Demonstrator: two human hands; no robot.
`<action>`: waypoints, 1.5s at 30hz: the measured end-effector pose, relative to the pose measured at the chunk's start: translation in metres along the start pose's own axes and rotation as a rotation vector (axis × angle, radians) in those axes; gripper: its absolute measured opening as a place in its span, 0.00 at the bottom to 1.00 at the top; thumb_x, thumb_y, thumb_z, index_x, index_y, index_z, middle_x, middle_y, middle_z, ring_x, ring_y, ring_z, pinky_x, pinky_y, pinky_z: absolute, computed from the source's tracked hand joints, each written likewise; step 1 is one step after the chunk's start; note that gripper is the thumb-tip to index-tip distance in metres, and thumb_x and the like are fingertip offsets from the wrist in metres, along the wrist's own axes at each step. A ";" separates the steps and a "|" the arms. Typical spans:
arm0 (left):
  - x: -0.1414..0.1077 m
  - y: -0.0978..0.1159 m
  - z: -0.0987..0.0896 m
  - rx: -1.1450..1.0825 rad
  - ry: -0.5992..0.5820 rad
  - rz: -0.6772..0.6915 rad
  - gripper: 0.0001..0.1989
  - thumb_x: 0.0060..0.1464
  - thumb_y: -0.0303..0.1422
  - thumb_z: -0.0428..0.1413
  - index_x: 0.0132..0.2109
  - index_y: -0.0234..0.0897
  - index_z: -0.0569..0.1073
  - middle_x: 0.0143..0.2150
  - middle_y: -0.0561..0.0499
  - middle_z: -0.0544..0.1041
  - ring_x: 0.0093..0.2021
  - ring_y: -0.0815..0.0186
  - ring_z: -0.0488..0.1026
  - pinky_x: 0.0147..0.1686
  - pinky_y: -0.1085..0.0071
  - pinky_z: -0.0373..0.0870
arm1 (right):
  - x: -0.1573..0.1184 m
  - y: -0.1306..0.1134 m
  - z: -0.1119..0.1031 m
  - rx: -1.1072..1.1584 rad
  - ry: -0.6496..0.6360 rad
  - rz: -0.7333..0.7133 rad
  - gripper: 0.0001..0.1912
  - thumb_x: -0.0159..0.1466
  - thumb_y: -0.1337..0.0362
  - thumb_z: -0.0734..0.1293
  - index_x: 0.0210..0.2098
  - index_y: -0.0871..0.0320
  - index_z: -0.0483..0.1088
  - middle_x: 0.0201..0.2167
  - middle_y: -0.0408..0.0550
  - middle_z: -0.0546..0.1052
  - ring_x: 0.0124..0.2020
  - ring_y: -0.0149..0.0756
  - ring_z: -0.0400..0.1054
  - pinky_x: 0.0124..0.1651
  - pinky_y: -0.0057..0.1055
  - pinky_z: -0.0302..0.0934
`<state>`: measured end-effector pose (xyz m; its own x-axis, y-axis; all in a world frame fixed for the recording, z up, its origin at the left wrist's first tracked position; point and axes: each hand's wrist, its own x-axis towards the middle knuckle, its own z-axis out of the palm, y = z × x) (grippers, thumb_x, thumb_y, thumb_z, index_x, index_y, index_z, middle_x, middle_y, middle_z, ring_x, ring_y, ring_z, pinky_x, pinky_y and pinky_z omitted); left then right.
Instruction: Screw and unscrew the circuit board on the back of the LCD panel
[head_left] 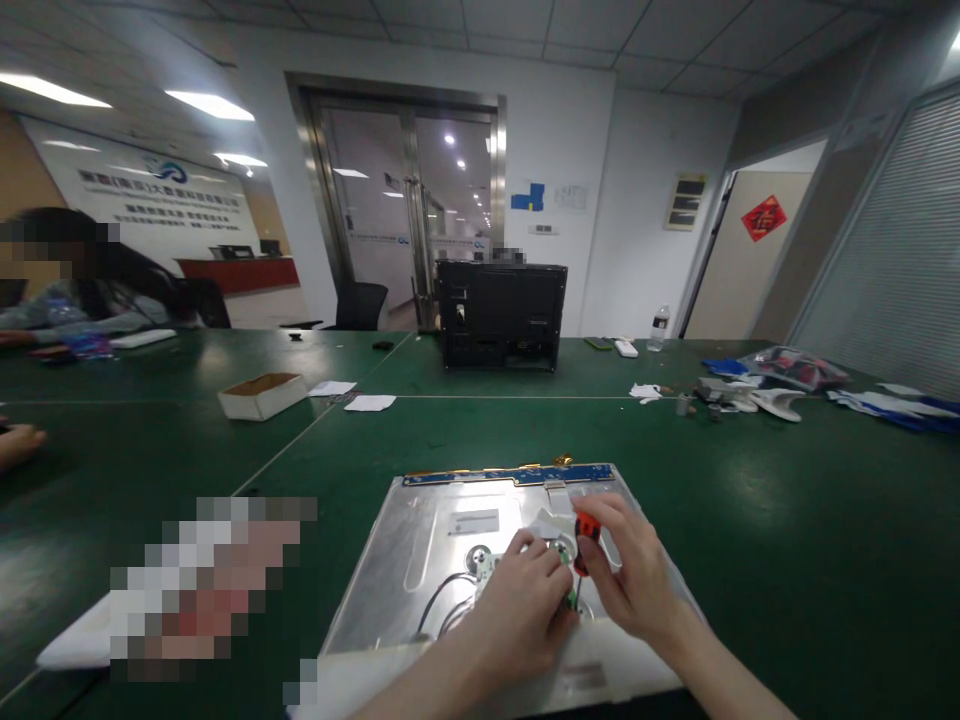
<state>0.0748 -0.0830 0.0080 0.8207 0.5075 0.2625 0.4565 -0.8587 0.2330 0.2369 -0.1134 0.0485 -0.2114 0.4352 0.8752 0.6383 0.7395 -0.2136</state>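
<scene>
My right hand point(632, 570) is closed around the red-and-black handle of a screwdriver point(587, 530). The screwdriver stands nearly upright, its shaft pointing down at a small green circuit board point(570, 597). My left hand point(523, 600) lies over that board with bent fingers, steadying it and hiding much of it; its fingertips are partly out of sight. Beneath both hands is a flat silver display panel point(405, 545), with a blue circuit strip point(517, 478) along its far edge. Thin black cables point(439, 597) loop out beside my left wrist.
A black monitor point(502, 315) stands across the green table point(757, 560). To the left are an open white box point(264, 396), papers point(370, 403) and a seated person point(112, 290). Parts and bags point(795, 368) lie at the right, near a water bottle point(659, 328).
</scene>
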 end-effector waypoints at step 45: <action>-0.003 0.004 0.004 0.055 -0.023 0.041 0.09 0.58 0.29 0.52 0.46 0.38 0.69 0.45 0.47 0.74 0.47 0.57 0.69 0.56 0.55 0.54 | -0.011 0.004 0.011 0.081 0.096 0.075 0.24 0.60 0.72 0.62 0.55 0.56 0.57 0.42 0.52 0.74 0.42 0.40 0.71 0.42 0.41 0.68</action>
<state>0.0758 -0.0877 0.0041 0.8463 0.4706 0.2495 0.4400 -0.8817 0.1703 0.2337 -0.1091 0.0332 -0.0913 0.4430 0.8918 0.5868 0.7475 -0.3113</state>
